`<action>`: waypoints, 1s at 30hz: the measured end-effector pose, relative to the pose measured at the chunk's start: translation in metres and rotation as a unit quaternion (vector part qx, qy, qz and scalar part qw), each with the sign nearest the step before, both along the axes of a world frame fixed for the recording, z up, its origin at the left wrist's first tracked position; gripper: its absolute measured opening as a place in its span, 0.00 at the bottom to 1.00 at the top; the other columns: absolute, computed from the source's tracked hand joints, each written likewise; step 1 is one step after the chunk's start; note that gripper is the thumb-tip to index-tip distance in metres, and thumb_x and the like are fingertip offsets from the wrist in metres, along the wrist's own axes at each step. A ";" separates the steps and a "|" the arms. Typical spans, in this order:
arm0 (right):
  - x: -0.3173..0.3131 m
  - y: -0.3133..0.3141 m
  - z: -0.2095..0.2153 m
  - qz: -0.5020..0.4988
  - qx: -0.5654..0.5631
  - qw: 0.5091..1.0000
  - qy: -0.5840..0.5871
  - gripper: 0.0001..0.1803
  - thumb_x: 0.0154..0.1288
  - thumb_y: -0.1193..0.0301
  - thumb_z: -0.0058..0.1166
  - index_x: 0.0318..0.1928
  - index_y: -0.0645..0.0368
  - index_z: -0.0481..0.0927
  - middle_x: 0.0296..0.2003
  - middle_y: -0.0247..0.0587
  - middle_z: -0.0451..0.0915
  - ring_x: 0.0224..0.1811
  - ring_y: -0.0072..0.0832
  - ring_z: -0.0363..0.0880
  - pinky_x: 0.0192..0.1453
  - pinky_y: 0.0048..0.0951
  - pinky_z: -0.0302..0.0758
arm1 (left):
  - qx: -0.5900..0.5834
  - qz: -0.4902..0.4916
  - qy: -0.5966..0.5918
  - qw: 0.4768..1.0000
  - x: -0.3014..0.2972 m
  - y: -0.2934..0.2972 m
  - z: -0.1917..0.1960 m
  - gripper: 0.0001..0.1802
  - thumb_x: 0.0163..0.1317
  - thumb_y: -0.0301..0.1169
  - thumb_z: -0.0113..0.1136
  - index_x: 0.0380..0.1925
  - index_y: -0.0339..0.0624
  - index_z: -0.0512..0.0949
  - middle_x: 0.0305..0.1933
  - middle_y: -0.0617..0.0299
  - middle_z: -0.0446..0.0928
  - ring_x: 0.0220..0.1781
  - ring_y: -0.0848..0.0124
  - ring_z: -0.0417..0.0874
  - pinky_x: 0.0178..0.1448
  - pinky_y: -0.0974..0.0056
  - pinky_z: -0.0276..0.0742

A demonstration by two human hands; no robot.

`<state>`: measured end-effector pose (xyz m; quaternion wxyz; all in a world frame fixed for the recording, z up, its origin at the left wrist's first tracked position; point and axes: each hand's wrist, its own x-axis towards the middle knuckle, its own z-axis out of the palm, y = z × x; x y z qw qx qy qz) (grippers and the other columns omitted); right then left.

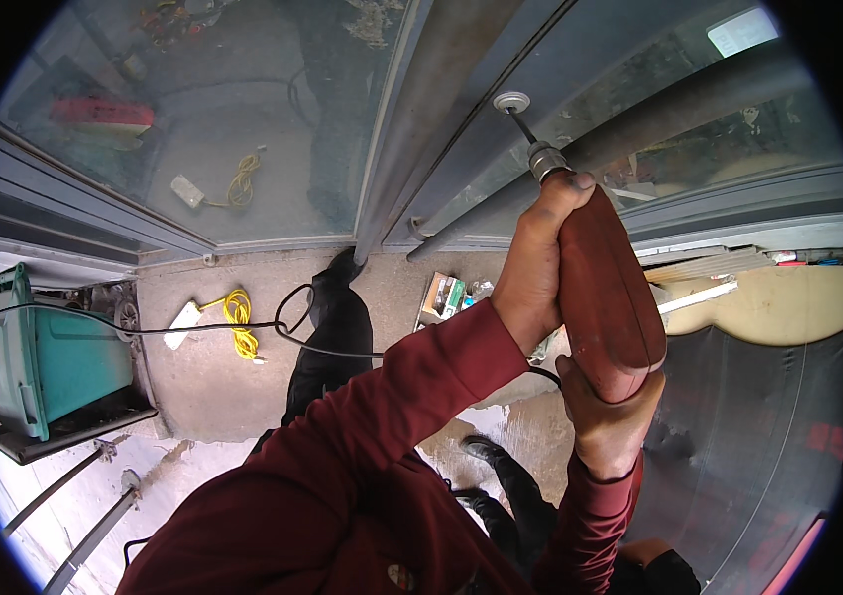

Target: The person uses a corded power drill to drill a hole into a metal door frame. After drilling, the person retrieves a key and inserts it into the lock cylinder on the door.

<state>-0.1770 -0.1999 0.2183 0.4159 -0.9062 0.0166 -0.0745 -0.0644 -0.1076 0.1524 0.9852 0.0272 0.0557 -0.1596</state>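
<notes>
I hold a dark red power drill (608, 297) up with both hands. My left hand (532, 260) wraps the front of its body, just behind the metal chuck (546, 159). My right hand (608, 426) cups the drill's rear end from below. The bit (520, 125) points up and left into a round white disc (511, 100) on a grey metal frame bar (441, 89). Both my sleeves are dark red. A black cord (332, 349) runs from near the drill across the floor.
Glass panels (243, 119) sit either side of the frame and mirror the floor. Below lie a yellow coiled cable (239, 322), a white power strip (181, 325), a small open box (443, 296), a green bin (40, 357) on the left and a black sheet (768, 446) on the right.
</notes>
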 end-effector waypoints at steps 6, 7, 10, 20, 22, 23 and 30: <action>0.000 0.000 0.000 0.000 0.009 1.000 -0.005 0.22 0.54 0.80 0.71 0.51 0.69 0.83 0.43 0.44 0.88 0.45 0.25 0.85 0.49 0.31 0.81 | -0.002 0.000 0.004 1.000 0.001 -0.001 -0.001 0.27 0.61 0.51 0.69 0.42 0.37 0.76 0.39 0.54 0.78 0.40 0.59 0.84 0.44 0.50 0.86; 0.001 0.000 0.000 -0.002 0.020 1.000 0.004 0.22 0.54 0.81 0.71 0.51 0.69 0.83 0.43 0.44 0.88 0.45 0.24 0.85 0.49 0.31 0.81 | -0.004 0.000 0.003 1.000 0.001 -0.002 -0.001 0.27 0.61 0.51 0.69 0.42 0.37 0.76 0.38 0.54 0.78 0.39 0.60 0.84 0.44 0.50 0.86; 0.001 0.000 -0.001 -0.004 0.023 1.000 0.005 0.22 0.54 0.81 0.71 0.51 0.69 0.83 0.43 0.43 0.88 0.45 0.24 0.85 0.50 0.31 0.81 | -0.007 -0.001 -0.003 1.000 0.002 -0.003 -0.003 0.27 0.62 0.52 0.69 0.42 0.37 0.77 0.37 0.54 0.78 0.39 0.60 0.84 0.44 0.51 0.86; 0.001 -0.001 -0.001 -0.008 0.017 1.000 0.005 0.22 0.54 0.80 0.72 0.51 0.68 0.83 0.42 0.43 0.88 0.45 0.25 0.85 0.50 0.31 0.81 | -0.004 0.002 -0.007 1.000 0.001 -0.003 -0.002 0.27 0.61 0.52 0.69 0.42 0.37 0.77 0.37 0.54 0.78 0.38 0.60 0.84 0.44 0.51 0.86; 0.001 -0.001 -0.002 -0.008 0.012 1.000 0.004 0.22 0.54 0.80 0.72 0.51 0.69 0.83 0.42 0.43 0.88 0.45 0.25 0.85 0.50 0.32 0.81 | -0.007 0.003 -0.004 1.000 0.001 -0.003 -0.003 0.27 0.61 0.52 0.69 0.42 0.37 0.76 0.37 0.54 0.78 0.39 0.60 0.84 0.44 0.51 0.86; 0.001 -0.001 -0.003 -0.008 0.013 1.000 0.004 0.22 0.54 0.79 0.72 0.51 0.69 0.83 0.42 0.44 0.88 0.45 0.25 0.85 0.50 0.32 0.81 | -0.010 0.004 -0.004 1.000 0.002 -0.003 -0.004 0.27 0.61 0.51 0.69 0.42 0.37 0.76 0.37 0.54 0.78 0.39 0.60 0.84 0.44 0.50 0.86; 0.000 0.001 -0.004 -0.007 -0.012 1.000 -0.009 0.22 0.54 0.79 0.71 0.51 0.70 0.83 0.43 0.46 0.89 0.46 0.26 0.86 0.50 0.32 0.81 | -0.020 -0.009 0.011 1.000 0.003 -0.004 -0.006 0.27 0.61 0.51 0.70 0.42 0.37 0.76 0.38 0.53 0.78 0.39 0.59 0.84 0.43 0.50 0.85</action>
